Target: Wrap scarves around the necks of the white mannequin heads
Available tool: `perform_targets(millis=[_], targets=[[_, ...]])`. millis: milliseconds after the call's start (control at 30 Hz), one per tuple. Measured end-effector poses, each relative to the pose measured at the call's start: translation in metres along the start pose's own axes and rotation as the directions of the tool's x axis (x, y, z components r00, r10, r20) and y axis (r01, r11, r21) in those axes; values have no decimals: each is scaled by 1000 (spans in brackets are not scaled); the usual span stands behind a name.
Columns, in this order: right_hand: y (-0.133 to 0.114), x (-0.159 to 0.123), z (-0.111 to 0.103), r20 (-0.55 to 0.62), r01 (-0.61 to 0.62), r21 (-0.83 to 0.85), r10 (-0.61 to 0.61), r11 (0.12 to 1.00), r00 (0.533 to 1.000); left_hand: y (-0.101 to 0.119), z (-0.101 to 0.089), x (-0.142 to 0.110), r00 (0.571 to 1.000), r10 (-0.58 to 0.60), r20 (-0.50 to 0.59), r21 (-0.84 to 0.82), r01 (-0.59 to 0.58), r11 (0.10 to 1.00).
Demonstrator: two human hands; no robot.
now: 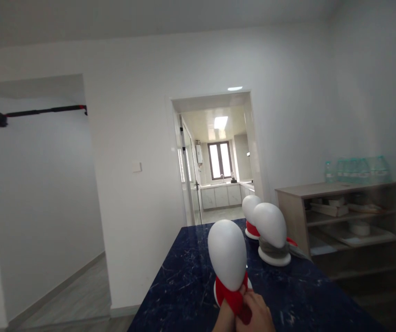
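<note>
- White-walled room, dark blue marbled worktop [184, 281] with three white mannequin heads.
- Nearest head [227, 258] stands at the near edge, a red scarf [231, 297] round its neck.
- Both hands, left [226, 319] and right [256, 314], pinch the scarf ends.
- Judgement: pull evenly so the head stays upright.

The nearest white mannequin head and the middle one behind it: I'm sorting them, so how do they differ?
The nearest white mannequin head wears a red scarf; the middle white mannequin head wears a grey scarf. The nearest has the person's hands at its scarf; the middle stands untouched. Both are smooth, faceless and stand on the dark blue marbled table.
</note>
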State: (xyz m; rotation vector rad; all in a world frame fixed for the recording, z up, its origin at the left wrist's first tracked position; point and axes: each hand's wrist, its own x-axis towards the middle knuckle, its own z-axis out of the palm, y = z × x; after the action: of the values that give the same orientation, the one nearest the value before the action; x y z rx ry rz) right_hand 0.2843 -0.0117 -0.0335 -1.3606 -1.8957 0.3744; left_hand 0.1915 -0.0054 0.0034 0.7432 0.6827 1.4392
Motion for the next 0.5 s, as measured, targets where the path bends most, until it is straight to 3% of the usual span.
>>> perform_targets(millis=[133, 267, 400, 500], targets=[[-3, 3, -9, -6, -16, -50, 16, 999, 1000, 9, 5, -5, 999, 33, -21, 71, -32, 997], [1, 7, -27, -44, -115, -162, 110, 980, 993, 3, -4, -9, 999, 2, -38, 32, -1, 999], [13, 10, -48, -12, -197, -257, 201, 946, 980, -9, -11, -3, 984, -76, -162, -46, 69, 997], [23, 13, -57, 14, -152, -293, 163, 944, 987, -6, -11, 2, 951, -210, -227, -165, 175, 971]])
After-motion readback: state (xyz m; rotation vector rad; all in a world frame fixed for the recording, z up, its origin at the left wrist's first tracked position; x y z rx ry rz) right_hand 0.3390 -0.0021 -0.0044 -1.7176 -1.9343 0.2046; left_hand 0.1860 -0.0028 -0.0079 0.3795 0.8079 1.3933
